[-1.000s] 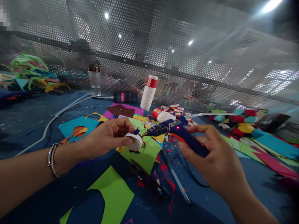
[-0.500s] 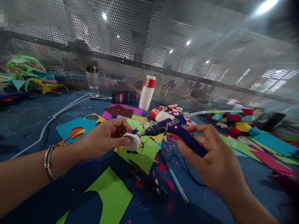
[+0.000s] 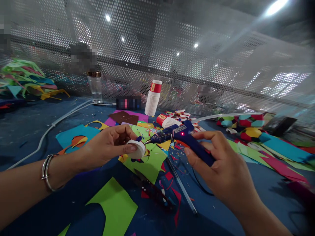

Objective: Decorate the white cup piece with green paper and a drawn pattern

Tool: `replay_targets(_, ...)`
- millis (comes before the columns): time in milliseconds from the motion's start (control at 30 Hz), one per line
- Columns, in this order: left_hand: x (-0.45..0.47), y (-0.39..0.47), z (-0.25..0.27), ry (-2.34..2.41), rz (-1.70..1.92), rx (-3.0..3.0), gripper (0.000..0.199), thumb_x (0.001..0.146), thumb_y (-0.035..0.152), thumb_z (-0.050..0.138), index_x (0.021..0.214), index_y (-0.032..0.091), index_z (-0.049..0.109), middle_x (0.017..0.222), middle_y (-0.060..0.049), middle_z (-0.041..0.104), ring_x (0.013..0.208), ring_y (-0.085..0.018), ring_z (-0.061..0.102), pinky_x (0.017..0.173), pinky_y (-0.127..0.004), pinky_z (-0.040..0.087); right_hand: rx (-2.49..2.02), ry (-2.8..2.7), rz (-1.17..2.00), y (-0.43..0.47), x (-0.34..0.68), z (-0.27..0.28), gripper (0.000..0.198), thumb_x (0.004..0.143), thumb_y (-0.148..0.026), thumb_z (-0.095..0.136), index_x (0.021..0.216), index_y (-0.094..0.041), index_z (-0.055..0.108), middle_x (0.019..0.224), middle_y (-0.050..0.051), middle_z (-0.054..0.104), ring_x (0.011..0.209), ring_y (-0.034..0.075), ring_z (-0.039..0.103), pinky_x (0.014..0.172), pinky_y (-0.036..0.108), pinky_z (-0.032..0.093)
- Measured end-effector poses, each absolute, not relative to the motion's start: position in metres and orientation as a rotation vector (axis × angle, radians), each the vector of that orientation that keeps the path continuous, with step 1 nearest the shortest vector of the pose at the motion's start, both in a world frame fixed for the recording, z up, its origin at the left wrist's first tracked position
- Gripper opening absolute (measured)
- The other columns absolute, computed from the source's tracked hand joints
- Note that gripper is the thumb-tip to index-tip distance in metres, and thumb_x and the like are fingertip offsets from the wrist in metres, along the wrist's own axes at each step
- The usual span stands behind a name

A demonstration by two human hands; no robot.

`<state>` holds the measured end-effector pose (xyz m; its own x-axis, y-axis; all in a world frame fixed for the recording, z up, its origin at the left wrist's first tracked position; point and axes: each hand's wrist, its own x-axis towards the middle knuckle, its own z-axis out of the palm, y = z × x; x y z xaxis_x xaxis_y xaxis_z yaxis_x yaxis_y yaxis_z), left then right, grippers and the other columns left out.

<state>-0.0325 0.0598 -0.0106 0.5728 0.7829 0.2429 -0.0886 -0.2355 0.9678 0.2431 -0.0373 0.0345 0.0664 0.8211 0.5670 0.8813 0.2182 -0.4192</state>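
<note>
My left hand [image 3: 115,144] pinches a white round cup base [image 3: 136,150], a shallow disc with a short rim, between thumb and fingers. A small dark blue scrap shows at its upper edge. Wrapped around the handle of a blue hot glue gun [image 3: 183,130] is my right hand [image 3: 219,160]. The gun's red light is lit, and its metal nozzle points left at the rim of the cup base; whether it touches cannot be made out. A clear glue stick comes out of its back end. Green paper [image 3: 150,164] lies beneath both.
Dark scissors [image 3: 150,190] and a clear glue stick [image 3: 183,188] lie in front among paper scraps. Behind stand stacked paper cups [image 3: 152,101] and a glass bottle [image 3: 95,88]. Coloured paper [image 3: 285,150] lies at right, a white cable [image 3: 49,131] at left. A perforated metal screen [image 3: 137,42] rises behind.
The whole view has shifted slightly, so things appear a little further left. Both hands keep their holds, and the glue gun's nozzle stays at the cup base.
</note>
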Motion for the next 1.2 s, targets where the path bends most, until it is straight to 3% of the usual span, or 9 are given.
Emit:
replay_targets(133, -0.0335, 0.0589, -0.0102, 0.617, 0.903, 1.608, 0.022, 0.085, 0.026, 0.076, 0.095, 0.019, 0.058, 0.088, 0.0, 0.068, 0.077, -0.01, 0.063, 0.066, -0.022, 0.049, -1.608, -1.741, -0.103, -0.0387, 0.2427, 0.0355, 0.029, 0.087, -0.043, 0.065, 0.111, -0.029, 0.056, 0.081, 0.004, 0.076, 0.094, 0.035, 0.076, 0.064, 0.037, 0.058)
replay_targets(233, -0.0341, 0.0598, -0.0109, 0.616, 0.895, 1.609, 0.022, 0.085, 0.027, 0.076, 0.096, 0.02, 0.058, 0.088, 0.001, 0.068, 0.078, -0.009, 0.063, 0.067, -0.021, 0.048, -1.615, -1.732, -0.085, -0.04, 0.2414, 0.0367, 0.029, 0.086, -0.043, 0.065, 0.11, -0.029, 0.055, 0.073, 0.001, 0.073, 0.065, 0.028, 0.076, 0.052, 0.033, 0.053)
replay_targets(333, -0.0342, 0.0612, -0.0121, 0.619, 0.899, 1.612, 0.023, 0.085, 0.027, 0.076, 0.097, 0.02, 0.058, 0.089, 0.002, 0.068, 0.078, -0.009, 0.063, 0.067, -0.021, 0.048, -1.61, -1.724, -0.071, -0.0405, 0.2409, 0.0374, 0.028, 0.087, -0.044, 0.064, 0.109, -0.029, 0.055, 0.074, 0.0, 0.073, 0.04, 0.019, 0.063, 0.048, 0.033, 0.05)
replay_targets(567, -0.0342, 0.0621, -0.0132, 0.636, 0.904, 1.609, 0.025, 0.084, 0.028, 0.077, 0.096, 0.02, 0.057, 0.096, -0.001, 0.07, 0.084, -0.012, 0.066, 0.07, -0.022, 0.051, -1.556, -1.751, -0.149, -0.0384, 0.245, 0.0361, 0.026, 0.085, -0.039, 0.067, 0.107, -0.029, 0.058, 0.08, 0.003, 0.074, 0.068, 0.027, 0.075, 0.057, 0.033, 0.055)
replay_targets(800, -0.0337, 0.0619, -0.0143, 0.621, 0.927, 1.619, 0.024, 0.084, 0.028, 0.077, 0.095, 0.019, 0.058, 0.093, -0.001, 0.072, 0.08, -0.011, 0.066, 0.068, -0.021, 0.051, -1.585, -1.753, -0.148, -0.0404, 0.2431, 0.0379, 0.026, 0.087, -0.038, 0.064, 0.109, -0.026, 0.057, 0.08, 0.002, 0.076, 0.037, 0.016, 0.061, 0.042, 0.027, 0.048)
replay_targets(1000, -0.0341, 0.0634, -0.0166, 0.622, 0.93, 1.598, 0.024, 0.084, 0.027, 0.078, 0.095, 0.02, 0.058, 0.093, 0.0, 0.072, 0.08, -0.009, 0.067, 0.069, -0.019, 0.051, -1.584, -1.771, -0.22, -0.0395, 0.2444, 0.0371, 0.027, 0.087, -0.037, 0.064, 0.11, -0.026, 0.057, 0.091, 0.006, 0.078, 0.075, 0.027, 0.077, 0.053, 0.03, 0.055)
replay_targets(1200, -0.033, 0.0618, -0.0151, 0.616, 0.942, 1.608, 0.022, 0.084, 0.025, 0.077, 0.095, 0.02, 0.058, 0.089, 0.001, 0.07, 0.079, -0.008, 0.066, 0.069, -0.018, 0.051, -1.555, -1.796, -0.25, -0.0372, 0.2477, 0.0357, 0.028, 0.086, -0.039, 0.065, 0.109, -0.026, 0.056, 0.098, 0.008, 0.078, 0.082, 0.029, 0.078, 0.055, 0.03, 0.056)
